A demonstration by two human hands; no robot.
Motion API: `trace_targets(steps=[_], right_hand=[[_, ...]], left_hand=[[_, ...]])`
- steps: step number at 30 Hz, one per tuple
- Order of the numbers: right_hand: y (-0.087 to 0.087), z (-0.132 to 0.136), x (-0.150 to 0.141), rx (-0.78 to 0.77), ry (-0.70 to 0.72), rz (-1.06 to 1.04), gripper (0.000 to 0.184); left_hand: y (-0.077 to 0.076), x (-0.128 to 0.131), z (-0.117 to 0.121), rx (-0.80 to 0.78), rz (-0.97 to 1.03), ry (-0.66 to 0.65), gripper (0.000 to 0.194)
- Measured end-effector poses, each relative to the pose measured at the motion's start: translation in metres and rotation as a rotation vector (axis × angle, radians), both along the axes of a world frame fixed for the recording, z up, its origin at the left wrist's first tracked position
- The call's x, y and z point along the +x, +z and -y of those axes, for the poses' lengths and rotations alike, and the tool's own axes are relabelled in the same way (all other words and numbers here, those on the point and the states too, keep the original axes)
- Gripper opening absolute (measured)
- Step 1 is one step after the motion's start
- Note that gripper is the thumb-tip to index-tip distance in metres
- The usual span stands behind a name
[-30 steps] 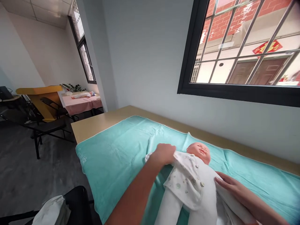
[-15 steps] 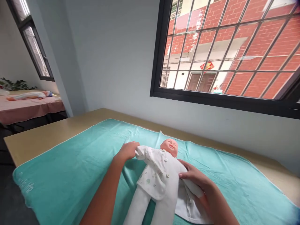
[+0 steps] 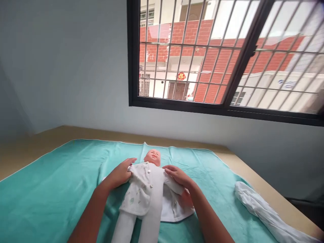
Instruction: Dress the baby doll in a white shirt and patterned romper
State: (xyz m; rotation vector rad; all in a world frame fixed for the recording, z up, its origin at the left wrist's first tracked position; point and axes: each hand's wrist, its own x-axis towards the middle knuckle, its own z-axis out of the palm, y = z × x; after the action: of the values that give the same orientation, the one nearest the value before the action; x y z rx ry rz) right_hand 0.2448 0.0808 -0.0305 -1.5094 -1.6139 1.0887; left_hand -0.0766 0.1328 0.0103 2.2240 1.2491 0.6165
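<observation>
A baby doll in a white printed top and white trousers lies on its back on a teal towel, head towards the window. My left hand rests on the doll's shoulder at the left, fingers laid over the cloth. My right hand presses on the doll's other shoulder and arm, fingers stretched out. The top's right flap lies spread open beside the body.
The towel covers a wooden table set against a grey wall under a barred window. A crumpled white cloth lies on the table at the right, near its edge.
The view has swung right, so the far room dropped out of sight. My left hand let go of the sleeve and lies on the shoulder; my right hand moved up from the doll's side to its shoulder.
</observation>
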Motion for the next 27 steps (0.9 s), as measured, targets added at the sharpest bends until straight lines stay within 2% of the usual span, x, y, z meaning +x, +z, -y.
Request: trace_targets(steps=[3, 6, 8, 11, 15, 17, 19, 23, 27], right_hand=[[-0.014, 0.016, 0.027, 0.061, -0.215, 0.089, 0.023], [-0.027, 0.043, 0.051, 0.102, -0.366, 0.19, 0.014], [-0.033, 0.058, 0.058, 0.125, -0.408, 0.225, 0.016], [-0.04, 0.069, 0.054, 0.161, -0.431, 0.223, 0.018], [-0.048, 0.064, 0.042, 0.209, -0.49, 0.129, 0.024], [-0.05, 0.062, 0.043, 0.241, -0.516, 0.027, 0.026], [-0.051, 0.063, 0.049, 0.267, -0.547, -0.114, 0.03], [-0.049, 0.07, 0.071, 0.271, -0.614, -0.439, 0.043], [-0.042, 0.077, 0.086, 0.27, -0.596, -0.707, 0.048]], left_hand=[[0.018, 0.022, 0.015, 0.051, 0.107, -0.067, 0.042], [0.024, 0.066, 0.04, 0.107, 0.087, -0.188, 0.035], [0.018, 0.104, 0.057, 0.203, -0.101, -0.35, 0.035], [0.0, 0.159, 0.076, 0.367, -0.456, -0.591, 0.032], [-0.023, 0.203, 0.076, 0.444, -0.63, -0.64, 0.028], [-0.026, 0.211, 0.066, 0.443, -0.639, -0.64, 0.032], [-0.023, 0.21, 0.052, 0.444, -0.637, -0.619, 0.033], [-0.004, 0.199, 0.028, 0.464, -0.64, -0.513, 0.022], [0.009, 0.193, 0.021, 0.481, -0.668, -0.443, 0.015]])
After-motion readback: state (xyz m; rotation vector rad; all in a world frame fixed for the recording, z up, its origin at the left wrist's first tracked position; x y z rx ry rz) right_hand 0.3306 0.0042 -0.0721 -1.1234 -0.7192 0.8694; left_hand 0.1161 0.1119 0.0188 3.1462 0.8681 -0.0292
